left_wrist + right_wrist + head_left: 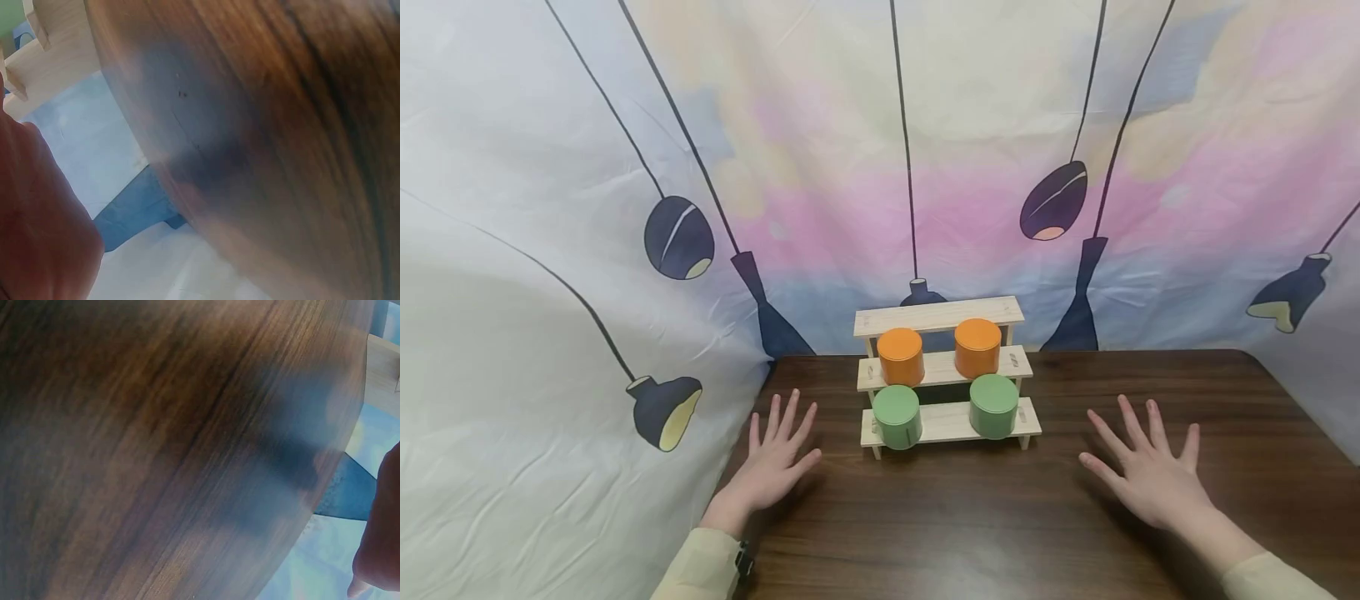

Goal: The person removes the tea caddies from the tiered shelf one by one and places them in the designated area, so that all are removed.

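A three-step wooden rack (945,423) stands at the back middle of the table. On its lowest step sit two green tins, one at the left (897,417) and one at the right (994,406). The middle step bears two orange tins, a left one (900,357) and a right one (977,347). My left hand (775,462), fingers spread, is to the left of the rack, apart from it. To the right, my right hand (1153,475) is spread in the same way and holds nothing. In the wrist views only part of each hand shows.
The dark wooden table (970,525) reaches back to a cloth backdrop (850,200) printed with hanging lamps. The cloth also closes off the left side. The rack's top step (938,316) stands close to the backdrop. A dark band (744,560) is on the left wrist.
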The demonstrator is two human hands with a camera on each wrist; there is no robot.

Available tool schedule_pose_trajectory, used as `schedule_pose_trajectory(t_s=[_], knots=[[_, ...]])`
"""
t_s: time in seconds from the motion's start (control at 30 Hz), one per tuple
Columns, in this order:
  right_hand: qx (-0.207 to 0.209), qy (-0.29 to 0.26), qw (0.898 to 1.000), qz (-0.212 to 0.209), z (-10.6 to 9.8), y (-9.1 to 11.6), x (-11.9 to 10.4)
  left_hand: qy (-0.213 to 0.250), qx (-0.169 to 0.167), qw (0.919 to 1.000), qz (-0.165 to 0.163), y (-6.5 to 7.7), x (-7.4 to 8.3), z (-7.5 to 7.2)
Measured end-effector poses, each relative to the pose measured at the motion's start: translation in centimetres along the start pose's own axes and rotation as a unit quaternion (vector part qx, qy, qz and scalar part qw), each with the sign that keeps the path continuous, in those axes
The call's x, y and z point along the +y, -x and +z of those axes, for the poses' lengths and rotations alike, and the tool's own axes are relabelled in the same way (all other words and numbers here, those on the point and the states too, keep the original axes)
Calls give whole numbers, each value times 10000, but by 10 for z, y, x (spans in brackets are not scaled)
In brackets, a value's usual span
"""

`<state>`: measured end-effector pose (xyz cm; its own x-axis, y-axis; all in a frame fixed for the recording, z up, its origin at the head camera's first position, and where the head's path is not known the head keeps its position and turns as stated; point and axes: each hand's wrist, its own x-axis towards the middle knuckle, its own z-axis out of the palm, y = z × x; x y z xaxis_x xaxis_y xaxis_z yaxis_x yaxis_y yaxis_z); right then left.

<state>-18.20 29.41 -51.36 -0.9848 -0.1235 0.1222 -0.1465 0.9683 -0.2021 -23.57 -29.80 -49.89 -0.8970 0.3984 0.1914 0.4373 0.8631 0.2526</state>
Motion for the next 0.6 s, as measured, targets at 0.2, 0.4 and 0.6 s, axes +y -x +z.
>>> schedule_pose_trajectory(t_s=[0.2, 0.4, 0.6], knots=[[-34, -14, 10000, 26, 0, 0, 1, -36, -164, 9997, -150, -3, 0, -1], [7, -411, 9992, 0, 0, -2, 10, 752, -102, 9969, -228, -2, 0, 0], [-82, -1167, 9926, 315, -5, -1, 20, 2457, -77, 9663, -763, 0, 15, 7]])
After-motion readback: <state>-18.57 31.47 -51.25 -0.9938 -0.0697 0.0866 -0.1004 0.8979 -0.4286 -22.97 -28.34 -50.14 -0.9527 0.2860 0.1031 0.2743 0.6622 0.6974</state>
